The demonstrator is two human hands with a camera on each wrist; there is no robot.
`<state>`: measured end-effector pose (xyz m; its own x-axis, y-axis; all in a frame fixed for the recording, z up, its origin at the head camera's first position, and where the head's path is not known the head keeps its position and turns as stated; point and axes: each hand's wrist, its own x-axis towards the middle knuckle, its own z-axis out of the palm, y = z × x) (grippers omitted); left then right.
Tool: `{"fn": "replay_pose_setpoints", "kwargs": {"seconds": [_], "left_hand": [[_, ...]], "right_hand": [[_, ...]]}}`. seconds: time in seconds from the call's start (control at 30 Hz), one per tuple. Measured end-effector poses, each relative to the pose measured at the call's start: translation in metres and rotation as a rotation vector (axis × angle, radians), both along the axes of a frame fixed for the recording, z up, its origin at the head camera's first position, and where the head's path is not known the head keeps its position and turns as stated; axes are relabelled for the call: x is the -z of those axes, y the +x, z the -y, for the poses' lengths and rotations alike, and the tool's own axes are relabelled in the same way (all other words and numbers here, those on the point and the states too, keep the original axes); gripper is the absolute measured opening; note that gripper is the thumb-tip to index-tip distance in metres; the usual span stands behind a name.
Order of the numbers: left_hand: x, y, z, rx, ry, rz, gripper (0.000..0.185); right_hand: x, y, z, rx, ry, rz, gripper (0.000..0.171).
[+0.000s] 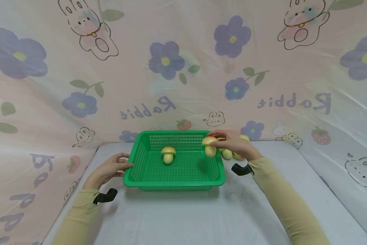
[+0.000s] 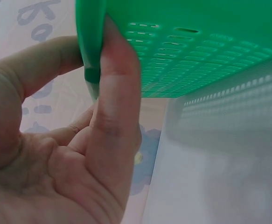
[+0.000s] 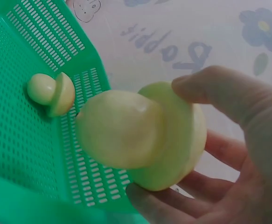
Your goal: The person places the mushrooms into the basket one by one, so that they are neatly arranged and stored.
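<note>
A green plastic basket (image 1: 174,183) with slotted walls stands on the white table. My left hand (image 1: 112,167) pinches its left rim; in the left wrist view the thumb and a finger (image 2: 119,93) lie on either side of that rim. My right hand (image 1: 233,143) grips a toy mushroom (image 3: 122,130) by its cap, over the basket's right side. The mushroom has a pale yellow stem and a tan-yellow cap. Another mushroom (image 1: 168,155) lies inside the basket, left of its middle, also seen in the right wrist view.
Several more mushrooms (image 1: 227,154) sit on the table right of the basket, partly hidden by my right hand. A patterned cloth (image 1: 195,85) with flowers and rabbits hangs behind the table (image 1: 183,217).
</note>
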<state>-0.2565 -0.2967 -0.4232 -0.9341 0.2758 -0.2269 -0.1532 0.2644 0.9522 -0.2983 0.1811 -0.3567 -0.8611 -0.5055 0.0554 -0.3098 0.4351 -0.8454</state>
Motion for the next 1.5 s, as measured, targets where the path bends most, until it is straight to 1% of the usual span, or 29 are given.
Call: {"fn": "replay_pose_setpoints", "kwargs": {"seconds": [0.07, 0.17, 0.33, 0.4, 0.53, 0.7, 0.77, 0.93, 1.03, 1.37, 1.5], "left_hand": [[0.001, 0.000, 0.000, -0.001, 0.001, -0.001, 0.062], [0.002, 0.000, 0.000, -0.006, 0.003, 0.002, 0.062], [0.001, 0.000, 0.000, -0.008, 0.005, 0.004, 0.062], [0.001, -0.001, 0.000, -0.008, 0.009, 0.008, 0.063], [0.000, -0.001, 0.001, -0.007, 0.008, 0.008, 0.063], [0.000, 0.000, 0.001, -0.010, -0.002, -0.001, 0.062], [0.000, 0.001, 0.001, -0.008, 0.000, -0.002, 0.062], [0.000, 0.001, 0.000, -0.006, 0.005, -0.002, 0.061], [0.000, 0.001, 0.000, -0.007, 0.002, 0.000, 0.062], [0.002, 0.000, 0.000, -0.016, 0.008, 0.007, 0.062], [0.003, 0.001, 0.000, -0.025, 0.011, 0.011, 0.062]], "right_hand": [[0.003, -0.003, 0.006, -0.006, -0.021, 0.030, 0.046], [0.007, -0.006, 0.013, -0.014, -0.038, 0.049, 0.047], [0.009, -0.010, 0.026, -0.009, -0.024, 0.053, 0.047], [0.010, -0.013, 0.031, 0.002, 0.000, 0.034, 0.046], [0.014, -0.019, 0.042, -0.019, 0.029, 0.013, 0.049], [0.020, -0.026, 0.055, -0.042, 0.019, 0.031, 0.049], [0.022, -0.027, 0.059, -0.034, 0.019, 0.032, 0.049], [0.025, -0.030, 0.067, -0.009, 0.014, 0.067, 0.049], [0.028, -0.031, 0.071, -0.002, 0.021, 0.076, 0.047], [0.039, -0.045, 0.085, 0.033, 0.057, 0.125, 0.047], [0.044, -0.048, 0.089, 0.030, 0.061, 0.133, 0.045]]}}
